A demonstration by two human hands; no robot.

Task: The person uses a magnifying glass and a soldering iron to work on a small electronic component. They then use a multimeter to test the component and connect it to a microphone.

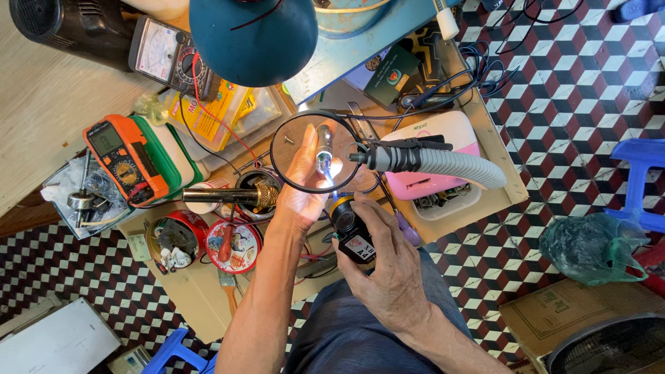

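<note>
My left hand (301, 190) is raised under a round magnifying lens (282, 149) on a grey flexible arm and holds a small metal cylindrical part (323, 154) seen through the glass. My right hand (388, 266) grips a black soldering tool (352, 232) with a label on its body. Its thin blue tip points up toward the metal part and appears to touch it. Both hands are over a small cluttered wooden workbench (201, 294).
An orange multimeter (125, 159) lies at left and an analog meter (170, 55) behind it. Round tins (235, 246) with tools, a pink and white box (433, 176), cables and a teal lamp shade (253, 38) crowd the bench. A blue stool (641, 180) and green bag (592, 246) stand on the patterned floor.
</note>
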